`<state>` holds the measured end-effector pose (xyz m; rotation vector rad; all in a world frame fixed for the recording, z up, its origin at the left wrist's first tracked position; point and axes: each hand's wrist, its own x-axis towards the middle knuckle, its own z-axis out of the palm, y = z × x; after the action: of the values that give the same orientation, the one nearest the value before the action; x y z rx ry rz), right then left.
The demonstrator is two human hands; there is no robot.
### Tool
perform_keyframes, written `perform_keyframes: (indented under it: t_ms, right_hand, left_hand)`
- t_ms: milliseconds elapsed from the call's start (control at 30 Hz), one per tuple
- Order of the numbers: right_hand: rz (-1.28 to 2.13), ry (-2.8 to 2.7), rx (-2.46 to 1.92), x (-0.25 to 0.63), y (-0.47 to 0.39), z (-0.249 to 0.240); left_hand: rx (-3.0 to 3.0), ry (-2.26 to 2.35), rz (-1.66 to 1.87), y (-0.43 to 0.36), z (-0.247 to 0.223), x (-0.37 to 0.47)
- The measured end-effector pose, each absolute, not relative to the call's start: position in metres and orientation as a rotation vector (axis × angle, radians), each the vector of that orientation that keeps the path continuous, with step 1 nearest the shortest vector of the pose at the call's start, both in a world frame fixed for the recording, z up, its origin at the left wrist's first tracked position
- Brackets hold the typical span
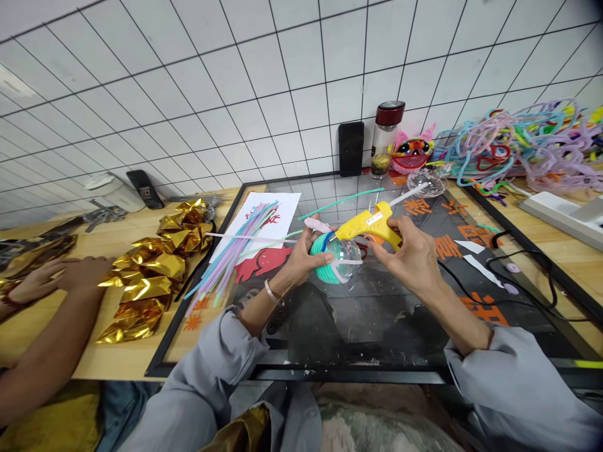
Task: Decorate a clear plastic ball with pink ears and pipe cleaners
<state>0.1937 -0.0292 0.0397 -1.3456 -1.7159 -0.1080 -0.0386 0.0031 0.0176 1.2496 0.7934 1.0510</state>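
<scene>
Here, the risks sit close around the nozzle.

Left hand [301, 258]: wrapped around a clear plastic ball [340, 258] partly wound in teal pipe cleaner [321, 258], fingers curled shut on it, holding it just above the glass-topped board [358, 314] near the middle of the scene.

Right hand [409, 254]: closed on the grip of a yellow glue gun [370, 225], whose nozzle points left and touches, or nearly touches, the top of the ball; I cannot tell which.

Burn risk: the left thumb and fingertips lie just beside the nozzle, so a slip of either hand could bring hot glue onto skin.

Glue risk: too long a squeeze could let glue run down the clear shell and smear it, or loosen the teal winding beside it.

Ball risk: it is round and smooth, held by one hand only; a push from the nozzle could roll it out of the grasp.

Cord risk: the black cable [509, 301] trails right over the board and could snag and tug the gun.

Neighbour: another person's hands [51, 276] rest far left by gold foil [151, 276], well apart.
</scene>
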Motion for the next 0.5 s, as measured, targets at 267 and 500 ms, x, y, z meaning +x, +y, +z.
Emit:
perform_keyframes:
  t_ms: [267, 500]
  right_hand:
    - [-0.120, -1.699, -1.368, 0.1941, -0.0272, 0.0374]
    - [-0.064, -1.715, -1.362, 0.1959, -0.0275, 0.0396]
  left_hand:
    - [1.264, 0.809, 1.050, 0.0020, 0.0191, -0.0382]
    - [1.266, 0.797, 1.061, 0.0026, 0.0168, -0.0378]
